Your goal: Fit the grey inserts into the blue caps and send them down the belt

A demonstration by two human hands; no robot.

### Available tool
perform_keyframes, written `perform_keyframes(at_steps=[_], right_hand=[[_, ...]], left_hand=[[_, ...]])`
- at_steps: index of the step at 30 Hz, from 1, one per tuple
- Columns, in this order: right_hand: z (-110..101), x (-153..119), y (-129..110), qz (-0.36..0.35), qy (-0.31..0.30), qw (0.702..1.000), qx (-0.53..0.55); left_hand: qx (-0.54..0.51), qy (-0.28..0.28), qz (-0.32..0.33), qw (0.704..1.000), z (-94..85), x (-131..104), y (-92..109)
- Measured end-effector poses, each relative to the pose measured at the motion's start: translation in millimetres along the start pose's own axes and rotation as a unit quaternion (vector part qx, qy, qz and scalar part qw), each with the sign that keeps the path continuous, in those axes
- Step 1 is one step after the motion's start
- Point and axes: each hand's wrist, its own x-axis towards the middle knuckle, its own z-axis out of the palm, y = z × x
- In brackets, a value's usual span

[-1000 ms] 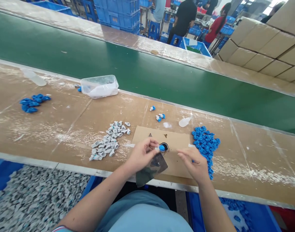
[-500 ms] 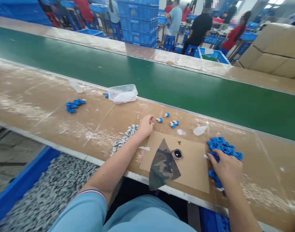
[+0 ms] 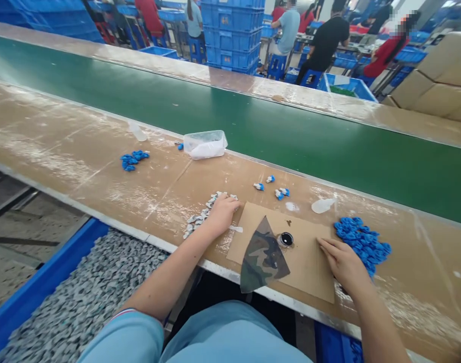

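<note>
As reach is presumably governing layout, grey pieces and blue pieces are flanking cardboard.
Left hand: covering grey, curled; right hand: holding fingers narrow beside blue; contents indiscernible.

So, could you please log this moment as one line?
left hand: at small grey plastic-looking pieces; right hand: beside small blue plastic-looking pieces; round black-filled dish: on brown cardboard sheet

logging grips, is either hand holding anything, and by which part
Cannot be told: the left hand is at the grey pieces, the right hand beside the blue pieces, and no held thing shows in either.
</note>
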Motion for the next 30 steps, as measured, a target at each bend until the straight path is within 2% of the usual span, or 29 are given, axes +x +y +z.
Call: perform_keyframes(at_steps=[4,6,8,10,12,14,18,20,24,30], right_hand=[[-4,-2,-14,0.079,0.019,0.996,0.024],[-4,-3,-23,0.116,0.035,0.992,0.045],[-4,-5,-30,0.142,0.05,0.987,0.063],[-7,-5,-38,0.154,0.062,0.983,0.083],[-10,-5,-47,0.153,0.069,0.979,0.113],[-12,-3,-56,0.137,0.061,0.978,0.145],[-10,4,-73,0.112,0.035,0.976,0.185],[-8,8,-80,0.112,0.027,0.975,0.188],[-6,16,-87,0.082,0.007,0.982,0.171],[-5,23,-88,0.065,0.016,0.987,0.143]], left_hand=[[-0.039,0.053,0.014,0.998,1.1,0,-1],[-0.109,0.09,0.009,0.99,1.0,-8,5],[-0.222,0.099,-0.017,0.97,2.5,-20,17],[-0.357,0.051,-0.06,0.931,7.0,-33,34],[-0.472,-0.019,-0.113,0.874,15.2,-45,51],[-0.545,-0.064,-0.156,0.821,25.7,-53,65],[-0.615,-0.079,-0.188,0.761,44.9,-59,81],[-0.627,-0.088,-0.196,0.749,50.5,-60,84],[-0.629,-0.084,-0.201,0.746,54.5,-59,86],[-0.651,-0.074,-0.203,0.728,57.6,-58,87]])
